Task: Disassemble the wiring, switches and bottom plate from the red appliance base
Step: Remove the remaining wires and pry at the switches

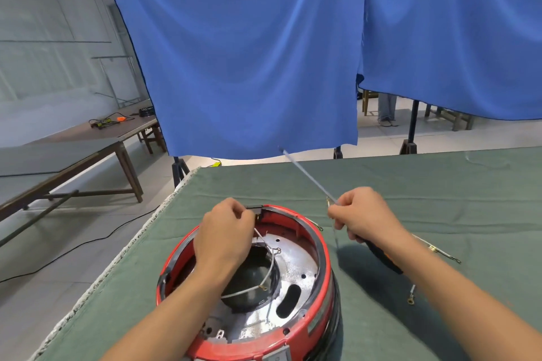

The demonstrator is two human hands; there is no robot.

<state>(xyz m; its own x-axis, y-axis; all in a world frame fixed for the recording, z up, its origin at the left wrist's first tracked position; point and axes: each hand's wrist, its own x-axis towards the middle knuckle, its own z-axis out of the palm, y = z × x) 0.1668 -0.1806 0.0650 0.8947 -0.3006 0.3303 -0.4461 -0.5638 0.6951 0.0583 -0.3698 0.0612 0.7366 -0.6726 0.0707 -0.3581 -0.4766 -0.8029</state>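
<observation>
The red appliance base (319, 322) lies upside down on the green cloth, its silver bottom plate (299, 261) and a dark round opening showing inside. White wires (272, 269) loop across the opening. My left hand (225, 231) sits over the far left rim, fingers curled on a small black switch part (254, 208) at the rim. My right hand (363, 214), to the right of the base and above the cloth, grips a screwdriver with a dark handle (384, 258) and pinches a long grey wire (305, 174) that stretches up and away to the left.
Loose wires with ring terminals lie on the green cloth (440, 184): one at the far right (440, 250), a short one nearer (411, 294). The table's left edge (117, 258) drops to the floor. A blue curtain (264, 53) hangs behind, and wooden tables (73, 155) stand to the left.
</observation>
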